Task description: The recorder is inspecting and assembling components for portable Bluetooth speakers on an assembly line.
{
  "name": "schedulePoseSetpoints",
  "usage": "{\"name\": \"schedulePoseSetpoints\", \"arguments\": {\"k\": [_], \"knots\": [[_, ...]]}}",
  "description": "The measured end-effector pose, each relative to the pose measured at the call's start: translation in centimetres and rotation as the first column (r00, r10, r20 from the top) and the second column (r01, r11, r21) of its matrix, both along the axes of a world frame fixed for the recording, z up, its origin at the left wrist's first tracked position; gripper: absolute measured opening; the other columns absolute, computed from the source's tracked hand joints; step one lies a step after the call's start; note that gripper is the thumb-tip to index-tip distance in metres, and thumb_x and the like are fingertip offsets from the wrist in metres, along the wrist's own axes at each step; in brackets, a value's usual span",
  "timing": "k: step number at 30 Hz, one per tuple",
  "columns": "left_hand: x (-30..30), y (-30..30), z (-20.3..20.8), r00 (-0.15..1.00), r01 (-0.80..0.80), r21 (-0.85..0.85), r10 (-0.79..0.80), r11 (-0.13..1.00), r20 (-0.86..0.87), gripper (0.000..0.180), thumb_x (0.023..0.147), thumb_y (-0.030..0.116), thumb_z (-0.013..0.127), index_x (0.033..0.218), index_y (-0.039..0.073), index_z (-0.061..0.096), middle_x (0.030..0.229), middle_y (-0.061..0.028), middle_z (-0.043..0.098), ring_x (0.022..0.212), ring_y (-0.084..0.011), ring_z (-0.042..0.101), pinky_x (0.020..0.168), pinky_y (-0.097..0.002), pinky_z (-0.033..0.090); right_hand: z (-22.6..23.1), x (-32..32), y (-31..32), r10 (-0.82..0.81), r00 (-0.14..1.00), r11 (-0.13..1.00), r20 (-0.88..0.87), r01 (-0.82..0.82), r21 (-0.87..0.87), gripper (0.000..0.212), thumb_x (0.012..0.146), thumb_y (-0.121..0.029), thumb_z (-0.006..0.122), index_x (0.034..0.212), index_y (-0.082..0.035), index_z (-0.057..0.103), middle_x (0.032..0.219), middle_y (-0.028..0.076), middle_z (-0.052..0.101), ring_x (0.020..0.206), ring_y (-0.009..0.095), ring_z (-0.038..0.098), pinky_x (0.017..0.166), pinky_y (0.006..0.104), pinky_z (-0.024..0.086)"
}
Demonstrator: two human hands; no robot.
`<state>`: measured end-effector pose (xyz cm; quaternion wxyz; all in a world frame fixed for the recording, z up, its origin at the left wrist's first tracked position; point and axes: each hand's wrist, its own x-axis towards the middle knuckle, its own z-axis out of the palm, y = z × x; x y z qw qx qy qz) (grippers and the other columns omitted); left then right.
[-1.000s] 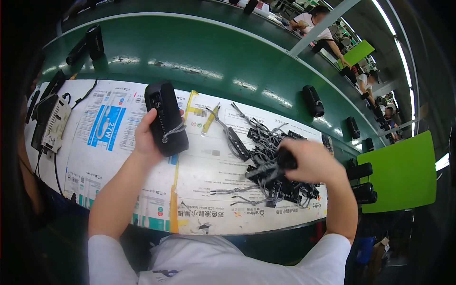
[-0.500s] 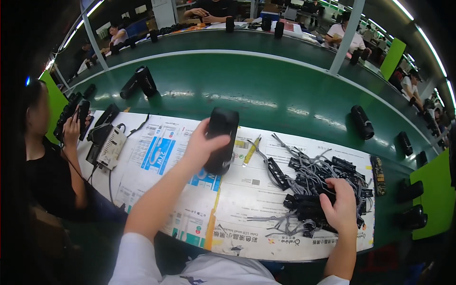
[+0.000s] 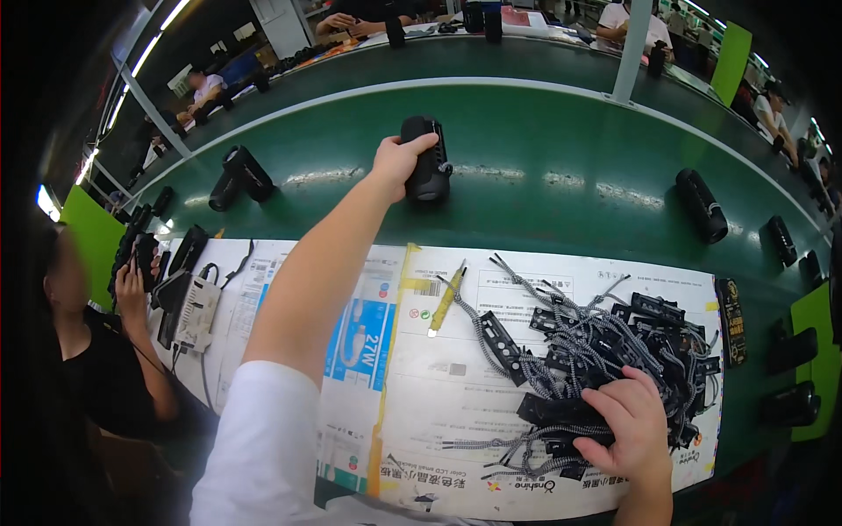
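Observation:
My left hand (image 3: pixel 405 163), arm stretched forward, is closed round a black cylindrical speaker (image 3: pixel 428 180). The speaker is upright at the green surface beyond the cardboard; whether its base touches down I cannot tell. At the right, my right hand (image 3: pixel 627 427) has its fingers apart and slightly bent, with nothing seen in them. It is over the near side of a tangled pile of black plastic strips (image 3: pixel 662 351) with grey braided cords; whether the fingertips touch it is unclear. Beside the pile lies a yellow utility knife (image 3: pixel 445 302).
White printed cardboard (image 3: pixel 421 377) covers the worktop. More black speakers (image 3: pixel 702 206) lie on the green belt (image 3: pixel 526 145) to the right and left. A white device with cables (image 3: pixel 195 316) stands left, near a seated co-worker (image 3: pixel 96 351). A green panel (image 3: pixel 811 359) is far right.
My left hand has carried the speaker forward, from above the cardboard to the green surface. My right hand stays by the pile, its fingers shifted slightly. The view has shifted a little.

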<state>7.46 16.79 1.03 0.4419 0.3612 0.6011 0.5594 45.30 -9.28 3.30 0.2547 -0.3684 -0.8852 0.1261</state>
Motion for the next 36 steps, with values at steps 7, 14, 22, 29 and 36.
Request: {"name": "schedulePoseSetpoints", "arguments": {"k": [7, 14, 22, 29, 36], "knots": [[1.3, 1.9, -2.2, 0.997, -0.017, -0.068, 0.012, 0.998, -0.075, 0.071, 0.073, 0.029, 0.075, 0.122, -0.006, 0.039, 0.105, -0.0187, 0.056, 0.086, -0.0244, 0.062, 0.068, -0.0359, 0.055, -0.8, 0.3, 0.5, -0.003, 1.000, 1.000, -0.031, 0.003, -0.027, 0.049, 0.060, -0.037, 0.074, 0.096, -0.005, 0.064, 0.083, 0.008, 0.060, 0.076, 0.025, 0.059, 0.084, 0.0436, 0.045], [1.8, 2.5, -1.8, 0.912, -0.037, -0.153, -0.029, 0.988, -0.408, 0.074, 0.070, 0.037, 0.074, 0.123, -0.007, 0.044, 0.117, -0.0203, 0.055, 0.100, -0.0262, 0.058, 0.085, -0.0334, 0.047, -1.1, 0.5, 0.6, 0.027, 0.997, 0.999, -0.071, -0.029, -0.021, 0.049, 0.061, -0.038, 0.073, 0.095, -0.004, 0.064, 0.080, 0.008, 0.061, 0.073, 0.025, 0.059, 0.081, 0.0425, 0.046], [4.1, 1.5, -1.5, 0.776, -0.010, -0.117, -0.067, 0.993, -0.628, 0.080, 0.063, 0.039, 0.076, 0.125, -0.001, 0.044, 0.123, -0.0206, 0.047, 0.108, -0.0311, 0.053, 0.091, -0.0358, 0.045, -1.7, 0.5, 0.6, 0.021, 0.991, 0.999, -0.132, -0.024, -0.025, 0.052, 0.072, -0.048, 0.063, 0.093, 0.000, 0.063, 0.075, 0.009, 0.060, 0.070, 0.026, 0.059, 0.082, 0.0440, 0.045], [6.1, -1.0, -0.9, 0.757, 0.032, -0.098, -0.088, 0.995, -0.648, 0.082, 0.063, 0.042, 0.074, 0.127, 0.002, 0.042, 0.124, -0.0210, 0.042, 0.109, -0.0332, 0.050, 0.093, -0.0365, 0.043, -1.3, 0.5, 0.2, 0.007, 0.993, 1.000, -0.116, -0.008, -0.010, 0.048, 0.068, -0.044, 0.068, 0.091, -0.002, 0.064, 0.075, 0.007, 0.060, 0.070, 0.025, 0.059, 0.082, 0.0430, 0.045], [5.8, -3.3, -0.9, 0.713, 0.089, -0.048, -0.098, 0.995, -0.694, 0.077, 0.067, 0.036, 0.073, 0.127, -0.001, 0.040, 0.126, -0.0226, 0.038, 0.110, -0.0341, 0.050, 0.094, -0.0355, 0.042, -0.4, -0.3, -0.5, 0.078, 0.995, 0.996, -0.067, -0.075, 0.044, 0.037, 0.051, -0.017, 0.079, 0.085, -0.010, 0.069, 0.081, 0.005, 0.055, 0.075, 0.025, 0.054, 0.078, 0.0431, 0.046]]}}
